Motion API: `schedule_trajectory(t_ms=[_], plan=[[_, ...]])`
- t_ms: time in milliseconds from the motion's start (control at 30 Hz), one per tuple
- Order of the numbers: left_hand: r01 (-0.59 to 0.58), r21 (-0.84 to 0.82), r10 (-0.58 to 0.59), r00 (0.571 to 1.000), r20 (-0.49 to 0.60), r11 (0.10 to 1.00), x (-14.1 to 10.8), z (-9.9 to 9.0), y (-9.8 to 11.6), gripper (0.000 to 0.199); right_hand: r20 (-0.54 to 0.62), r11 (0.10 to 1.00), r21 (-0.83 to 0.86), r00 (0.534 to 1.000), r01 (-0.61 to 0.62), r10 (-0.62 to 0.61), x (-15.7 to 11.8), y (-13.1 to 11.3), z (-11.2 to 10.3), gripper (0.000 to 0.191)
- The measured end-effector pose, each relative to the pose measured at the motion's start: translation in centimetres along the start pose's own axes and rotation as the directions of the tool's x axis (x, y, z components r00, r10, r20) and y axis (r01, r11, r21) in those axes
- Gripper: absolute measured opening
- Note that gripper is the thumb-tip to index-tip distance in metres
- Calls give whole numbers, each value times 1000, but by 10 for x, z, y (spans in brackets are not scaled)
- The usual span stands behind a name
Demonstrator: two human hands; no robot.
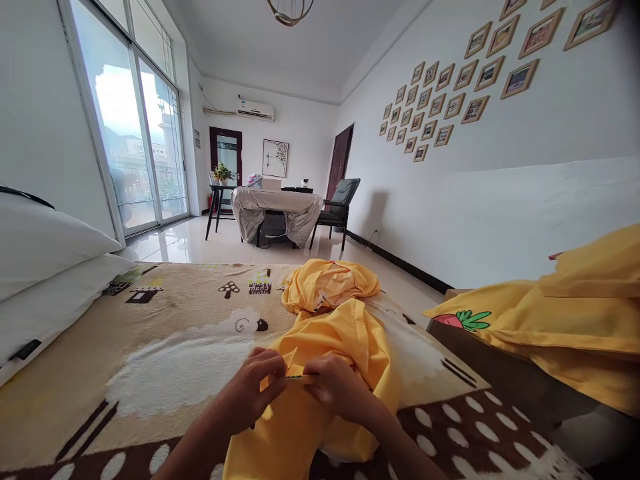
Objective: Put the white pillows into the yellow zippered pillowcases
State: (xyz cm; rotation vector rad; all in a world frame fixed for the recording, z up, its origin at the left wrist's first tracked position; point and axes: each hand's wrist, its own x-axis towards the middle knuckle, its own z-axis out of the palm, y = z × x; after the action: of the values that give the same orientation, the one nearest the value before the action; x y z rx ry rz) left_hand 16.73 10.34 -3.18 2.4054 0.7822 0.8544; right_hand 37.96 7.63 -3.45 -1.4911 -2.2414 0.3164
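A bunched yellow cloth (367, 347) lies in front of me on a beige patterned blanket (195, 320). My left hand (255, 387) is closed, its thumb and fingers pinching an edge of the cloth. Close beside it, my right hand (335, 387) pinches the same edge, fingers curled. Between the hands a short stretch of edge shows, with a small dark and green pattern. The lower part of the cloth hangs down toward me, under my wrists. Just beyond is another crumpled yellow bundle (330, 283); I cannot tell whether the two are one piece.
At the left are stacked white pillows or cushions (55, 267). On the right, more yellow fabric (565, 320) with a printed radish-like figure drapes over a brown piece of furniture (495, 367). Farther off stand a covered table (275, 200) and a dark chair (340, 203).
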Motion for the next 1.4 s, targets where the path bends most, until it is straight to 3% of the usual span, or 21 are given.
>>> schedule_trajectory(t_ms=[100, 200, 367, 467, 600, 700, 833, 900, 967, 1000, 1067, 1133, 1167, 1200, 1267, 1333, 1400], plan=[[-62, 211, 91, 988, -128, 976, -1, -14, 2, 20, -76, 999, -4, 996, -44, 44, 4, 6, -1, 13], [-94, 422, 224, 936, -270, 902, -5, -31, 7, 18, -127, 999, 33, 992, -20, 24, 8, 13, -1, 17], [-57, 598, 411, 779, -475, 800, -13, -57, 14, 8, -191, 999, -29, 982, -21, 16, 11, 19, 0, 15], [33, 637, 445, 688, -573, 770, -20, -70, 18, 4, -173, 991, -106, 983, -77, 58, 13, 22, 2, 12], [209, 533, 340, 571, -747, 820, -31, -86, 19, 10, -135, 963, -201, 979, -177, 152, 17, 33, 5, 16], [331, 446, 238, 513, -825, 831, -36, -96, 12, 13, -119, 948, -221, 971, -229, 207, 19, 44, 6, 15], [396, 363, 166, 451, -877, 844, -37, -101, 2, 21, -9, 965, -162, 978, -206, 207, 18, 55, 6, 15], [448, 282, 57, 453, -890, 848, -38, -103, -1, 18, -10, 969, -141, 979, -204, 205, 18, 59, 4, 18], [496, 201, -43, 437, -899, 845, -39, -106, -3, 20, -157, 962, -127, 962, -244, 223, 18, 62, 0, 21], [515, 170, -78, 425, -902, 840, -39, -108, -5, 22, -287, 954, -116, 929, -277, 235, 18, 64, -1, 23], [551, 137, -112, 396, -911, 823, -40, -112, -11, 27, -581, 941, -97, 787, -323, 210, 16, 67, -5, 31], [579, 172, -118, 428, -896, 797, -41, -117, -22, 29, -781, 945, -119, 616, -306, 101, 14, 68, -8, 33], [591, 209, -128, 476, -870, 779, -42, -118, -29, 28, -826, 949, -145, 562, -279, 39, 13, 68, -9, 32], [603, 255, -150, 539, -829, 756, -42, -119, -36, 27, -842, 955, -172, 539, -243, -14, 13, 67, -9, 30], [642, 355, -256, 662, -705, 680, -42, -118, -51, 22, -826, 964, -206, 559, -167, -80, 12, 64, -7, 27], [659, 432, -372, 726, -578, 616, -40, -110, -58, 18, -786, 970, -224, 606, -96, -122, 13, 58, -3, 25], [592, 462, -370, 792, -486, 660, -34, -96, -55, 19, -748, 969, -245, 642, -34, -167, 13, 52, 3, 24]])
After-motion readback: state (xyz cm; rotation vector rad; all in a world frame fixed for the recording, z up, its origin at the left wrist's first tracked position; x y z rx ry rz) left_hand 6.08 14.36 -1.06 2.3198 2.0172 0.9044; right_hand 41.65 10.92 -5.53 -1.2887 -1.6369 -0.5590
